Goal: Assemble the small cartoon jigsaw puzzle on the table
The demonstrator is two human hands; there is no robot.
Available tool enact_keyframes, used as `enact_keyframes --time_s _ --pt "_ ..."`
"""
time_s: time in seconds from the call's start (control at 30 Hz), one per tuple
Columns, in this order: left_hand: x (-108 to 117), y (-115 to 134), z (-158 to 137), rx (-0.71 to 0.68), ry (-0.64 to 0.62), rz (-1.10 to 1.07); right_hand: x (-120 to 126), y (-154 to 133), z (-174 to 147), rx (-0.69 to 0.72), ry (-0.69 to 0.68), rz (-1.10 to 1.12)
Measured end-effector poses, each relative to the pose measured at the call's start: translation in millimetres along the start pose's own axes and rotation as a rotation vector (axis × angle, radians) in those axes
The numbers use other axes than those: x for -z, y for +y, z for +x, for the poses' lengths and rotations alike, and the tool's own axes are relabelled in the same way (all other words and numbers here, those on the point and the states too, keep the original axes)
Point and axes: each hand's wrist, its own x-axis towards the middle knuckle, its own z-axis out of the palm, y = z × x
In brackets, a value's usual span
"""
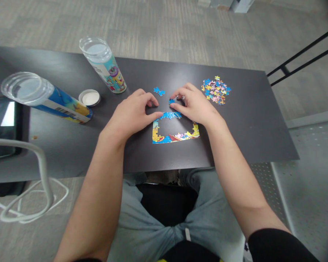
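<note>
On the dark table lies a partly joined jigsaw puzzle border [175, 137], a rectangular frame of colourful pieces with a bare middle. My left hand [135, 111] rests at its upper left corner, thumb touching the blue top edge, fingers curved and apart. Above the border, my right hand [194, 103] pinches a blue puzzle piece [171, 102] between thumb and fingertips. Some blue loose pieces [159, 91] lie between and beyond the hands. A heap of mixed loose puzzle pieces [216, 90] sits to the right of my right hand.
Left of my hands stand a tall clear-topped canister [106, 67] and a larger blue canister [51, 100]. A round white lid [89, 97] lies between them. A black device [5, 127] and a white cable [43, 174] are at far left. The dark table [248, 123] ends at right.
</note>
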Motion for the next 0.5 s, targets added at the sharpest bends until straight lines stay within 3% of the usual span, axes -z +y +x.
enact_keyframes --time_s 0.27,0.5 --pt "0.1 -10.1 7.7 0.010 -0.005 -0.017 0.9 0.6 2.6 -0.009 -0.007 0.036" --pt "-19.4 -12.0 33.8 0.021 0.136 0.039 4.0 4.8 5.3 -0.080 -0.017 0.068"
